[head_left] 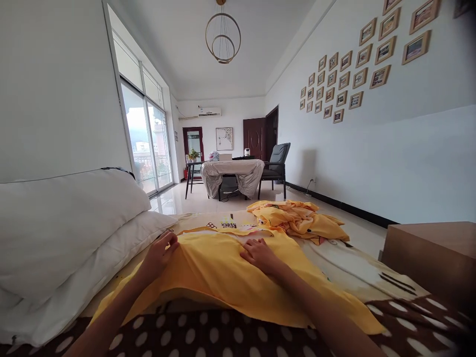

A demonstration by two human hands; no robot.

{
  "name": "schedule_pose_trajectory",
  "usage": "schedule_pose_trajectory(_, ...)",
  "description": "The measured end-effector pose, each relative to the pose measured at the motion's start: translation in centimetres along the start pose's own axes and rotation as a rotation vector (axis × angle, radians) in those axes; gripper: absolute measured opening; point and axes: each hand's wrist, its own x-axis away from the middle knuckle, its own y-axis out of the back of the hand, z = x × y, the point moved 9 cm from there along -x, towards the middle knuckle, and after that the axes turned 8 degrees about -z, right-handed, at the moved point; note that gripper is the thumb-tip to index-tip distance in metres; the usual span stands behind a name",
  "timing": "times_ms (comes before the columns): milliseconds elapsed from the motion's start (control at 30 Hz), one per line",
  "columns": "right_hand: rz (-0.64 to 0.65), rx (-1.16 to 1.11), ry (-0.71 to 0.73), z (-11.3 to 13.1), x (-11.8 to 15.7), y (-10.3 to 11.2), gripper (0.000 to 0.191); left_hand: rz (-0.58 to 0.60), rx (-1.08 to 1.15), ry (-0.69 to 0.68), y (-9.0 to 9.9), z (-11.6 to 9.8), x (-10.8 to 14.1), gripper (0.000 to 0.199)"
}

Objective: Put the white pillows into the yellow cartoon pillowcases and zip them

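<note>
A yellow cloth lies spread in front of me, its near edge lifted in a loose fold; whether it is a pillowcase or a garment I cannot tell. At its far left corner, my left hand is closed in a pinch on the fabric. My right hand rests on the cloth near the far edge, fingers curled and gripping the fabric there. Between the hands the far edge gapes slightly and a pale layer shows. Just beyond my right hand is a crumpled yellow-orange printed cloth.
Two white pillows are stacked at the left. Underneath is a bed cover in cream with a brown polka-dot border. A brown box stands at the right. Farther back are a covered table and a black chair.
</note>
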Motion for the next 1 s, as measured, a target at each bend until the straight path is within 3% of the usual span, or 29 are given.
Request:
schedule_pose_trajectory(133, 0.001, -0.041, 0.004, -0.8, 0.2, 1.4, 0.041, 0.212, -0.057, -0.065, -5.6, -1.5, -1.2, 0.011)
schedule_pose_trajectory(233, -0.064, -0.033, -0.075, -2.6, 0.2, 2.2, 0.038, 0.191, -0.06, -0.07, -7.5, -1.9, -1.6, 0.023)
schedule_pose_trajectory(400, -0.119, -0.015, -0.167, -4.2, 0.5, 2.1, 0.041, 0.25, -0.055, -0.019, -8.6, -1.0, -1.3, 0.031)
schedule_pose_trajectory(567, -0.162, -0.047, -0.09, -3.0, 0.6, 5.0, 0.028, 0.254, -0.014, -0.078, -6.8, -2.0, -1.9, 0.033)
schedule_pose_trajectory(667, -0.433, -0.056, -0.099, -2.3, 0.7, 8.9, 0.035, 0.071, 0.063, -0.124, -4.4, -3.7, -3.1, 0.047)
schedule_pose_trajectory(767, -0.767, -0.038, -0.211, -1.9, 0.5, 12.7, 0.038, -0.249, 0.117, -0.1, -1.1, -5.6, -4.9, 0.048)
schedule_pose_trajectory(867, -0.903, -0.02, -0.244, -0.6, -0.4, 16.1, 0.034, -0.532, 0.141, -0.088, 3.5, -8.2, -6.1, 0.045)
schedule_pose_trajectory(933, -1.063, -0.004, -0.142, 1.4, 0.2, 19.6, 0.031, -0.788, 0.119, -0.227, 8.1, -10.8, -5.4, 0.041)
schedule_pose_trajectory(1000, -1.3, 0.028, 0.06, 3.9, 2.4, 22.7, 0.029, -1.109, 0.028, -0.501, 12.5, -13.6, -2.4, 0.033)
